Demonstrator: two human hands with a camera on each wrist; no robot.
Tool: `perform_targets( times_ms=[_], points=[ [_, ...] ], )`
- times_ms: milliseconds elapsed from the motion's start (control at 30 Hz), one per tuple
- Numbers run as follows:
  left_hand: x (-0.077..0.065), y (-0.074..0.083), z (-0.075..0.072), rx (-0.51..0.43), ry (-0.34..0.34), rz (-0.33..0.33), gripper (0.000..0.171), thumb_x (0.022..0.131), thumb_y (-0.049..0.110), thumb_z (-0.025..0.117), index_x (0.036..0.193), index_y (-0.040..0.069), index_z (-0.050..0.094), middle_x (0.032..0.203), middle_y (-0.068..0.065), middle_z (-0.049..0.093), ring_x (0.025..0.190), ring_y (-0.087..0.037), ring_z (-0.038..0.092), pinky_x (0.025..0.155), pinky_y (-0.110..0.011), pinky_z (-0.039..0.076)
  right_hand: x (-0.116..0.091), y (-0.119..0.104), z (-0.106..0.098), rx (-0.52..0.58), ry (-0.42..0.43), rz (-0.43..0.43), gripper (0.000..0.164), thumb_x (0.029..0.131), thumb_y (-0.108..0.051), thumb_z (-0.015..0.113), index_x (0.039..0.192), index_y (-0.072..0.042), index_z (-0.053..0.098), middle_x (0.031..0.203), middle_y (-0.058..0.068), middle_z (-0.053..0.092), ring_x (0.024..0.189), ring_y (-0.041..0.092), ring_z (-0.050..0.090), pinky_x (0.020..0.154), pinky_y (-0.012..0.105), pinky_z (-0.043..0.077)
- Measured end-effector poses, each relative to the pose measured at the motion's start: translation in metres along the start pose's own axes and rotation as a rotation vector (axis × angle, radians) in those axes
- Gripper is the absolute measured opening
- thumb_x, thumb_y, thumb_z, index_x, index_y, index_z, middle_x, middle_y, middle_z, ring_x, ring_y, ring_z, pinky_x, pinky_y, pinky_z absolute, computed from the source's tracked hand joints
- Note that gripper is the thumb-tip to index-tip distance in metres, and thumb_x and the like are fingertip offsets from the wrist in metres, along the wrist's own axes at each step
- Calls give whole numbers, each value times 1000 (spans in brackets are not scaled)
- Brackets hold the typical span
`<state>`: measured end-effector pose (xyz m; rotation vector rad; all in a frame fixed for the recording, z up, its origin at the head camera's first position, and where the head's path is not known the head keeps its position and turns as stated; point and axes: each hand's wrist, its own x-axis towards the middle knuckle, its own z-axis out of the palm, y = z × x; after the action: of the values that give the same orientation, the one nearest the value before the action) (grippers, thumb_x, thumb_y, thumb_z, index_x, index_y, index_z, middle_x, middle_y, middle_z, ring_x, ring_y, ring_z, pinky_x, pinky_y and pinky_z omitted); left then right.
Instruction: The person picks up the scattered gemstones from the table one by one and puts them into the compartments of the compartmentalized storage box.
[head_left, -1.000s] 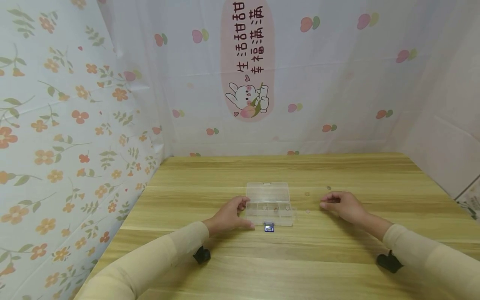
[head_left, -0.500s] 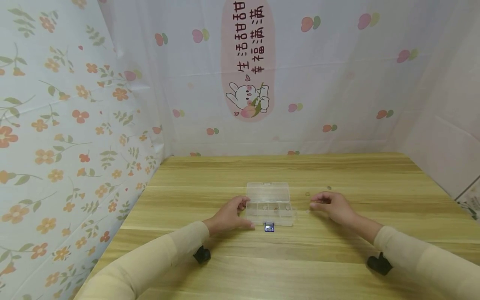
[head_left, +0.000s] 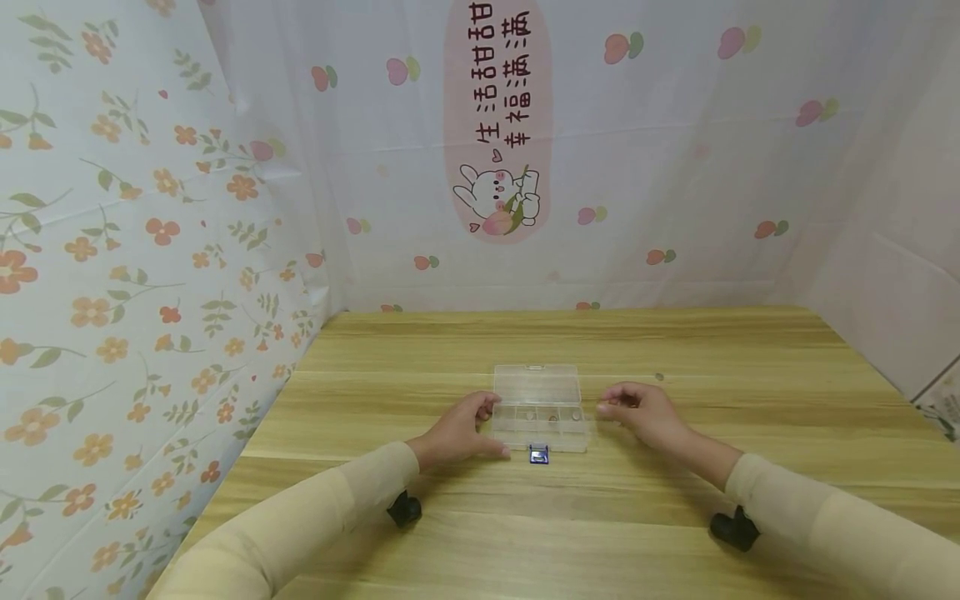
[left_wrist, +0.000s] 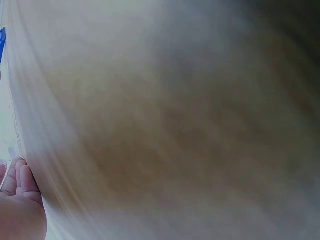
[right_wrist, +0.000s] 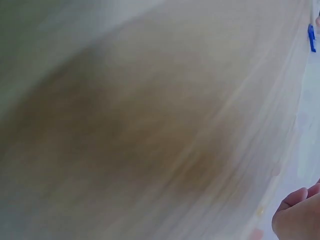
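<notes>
A clear plastic compartment box [head_left: 538, 437] lies on the table with its lid [head_left: 536, 383] swung back and a blue latch [head_left: 538, 454] at the front. Several small flat pieces, too small to identify, sit in its back compartments, one of them a brownish piece [head_left: 552, 418]. My left hand [head_left: 457, 429] grips the box's left end, thumb at the front corner and fingers at the back. Just off the box's right end is my right hand [head_left: 648, 412], its fingers bent and fingertips close to the thumb. Whether anything lies between those fingertips is hidden.
One small dark flat piece [head_left: 659, 377] lies on the wooden table [head_left: 570, 533] behind the right hand. Printed cloth [head_left: 667, 167] hangs behind the table, and a floral cloth [head_left: 150, 317] hangs at the left. A black wrist camera [head_left: 735, 529] sits under each forearm.
My right hand has slid left across the table towards the box. It now covers the spot where two small pieces lay in view. The left hand and the box have not moved.
</notes>
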<state>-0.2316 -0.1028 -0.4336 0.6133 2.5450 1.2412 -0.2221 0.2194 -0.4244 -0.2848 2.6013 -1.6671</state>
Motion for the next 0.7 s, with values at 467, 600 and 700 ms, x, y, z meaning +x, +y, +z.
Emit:
perform_targets(
  times_ms=[467, 600, 700],
  points=[
    [1, -2, 0, -13, -5, 5, 82, 73, 29, 88, 139, 6, 45, 116, 0, 49, 107, -18, 45, 96, -37, 39, 10, -23, 29, 44, -10, -66, 21, 88, -11, 73, 102, 4, 68, 87, 6, 64, 75, 17, 49, 62, 24, 44],
    [1, -3, 0, -15, -6, 10, 82, 73, 28, 88, 139, 5, 45, 116, 0, 49, 107, -18, 45, 96, -37, 39, 12, -30, 38, 81, -28, -80, 21, 87, -11, 74, 101, 4, 68, 88, 7, 60, 74, 17, 47, 61, 24, 43],
    [2, -3, 0, -14, -5, 15, 81, 73, 28, 88, 138, 5, 46, 116, -1, 50, 106, -18, 45, 95, -38, 39, 14, -35, 46, 94, -41, -81, 19, 86, -9, 74, 100, 3, 69, 87, 7, 56, 72, 18, 45, 59, 23, 42]
  ],
)
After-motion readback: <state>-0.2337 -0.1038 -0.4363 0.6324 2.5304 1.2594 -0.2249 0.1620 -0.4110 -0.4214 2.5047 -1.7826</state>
